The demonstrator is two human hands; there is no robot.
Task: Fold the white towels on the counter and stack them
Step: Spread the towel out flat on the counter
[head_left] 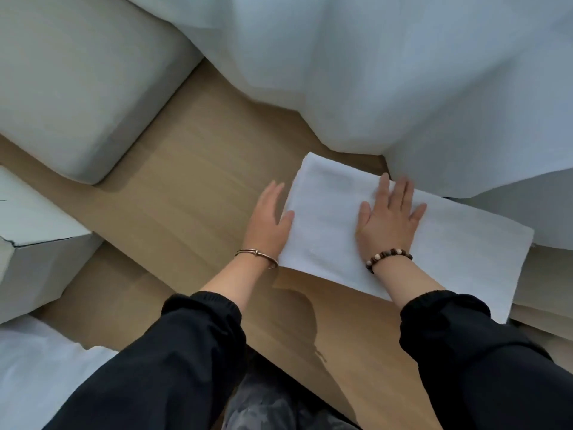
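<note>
**A:** In the head view, what could spoil this?

**B:** The towel [459, 252] lies folded on the counter [192, 187], right of centre, with its far edge against the curtain [403, 72]. The right hand [389, 218] is spread flat on it, pressing down. The left hand [269, 221] has straight fingers set along the towel's left edge, with the thumb just over the fold. If the right palm slides rather than presses, I'd expect the layers to shear and the edges to stop lining up.

**A:** And the curtain?

**B:** It hangs just beside the far right corner. Lifting that side could drag its hem along or trap it in the next fold.

**A:** The near right corner?

**B:** It reaches toward the counter's edge. I cannot tell whether it is supported there, since the sleeve [465, 336] covers part of that edge. If it overhangs, its weight might pull the fold open.

**A:** What about materials?

**B:** The towel is soft, thick and matt white, a long rectangle with rounded folded edges and faint woven bands. The counter is smooth, hard, pale wood grain with little grip, so cloth will likely slip on it. The curtain is thin and sheer and falls in deep, loose pleats. Far left sits a grey cushion [77, 88], blocky with rounded corners. There is a bead bracelet [389, 259] on the right wrist and a thin metal bangle [257, 257] on the left.
</note>
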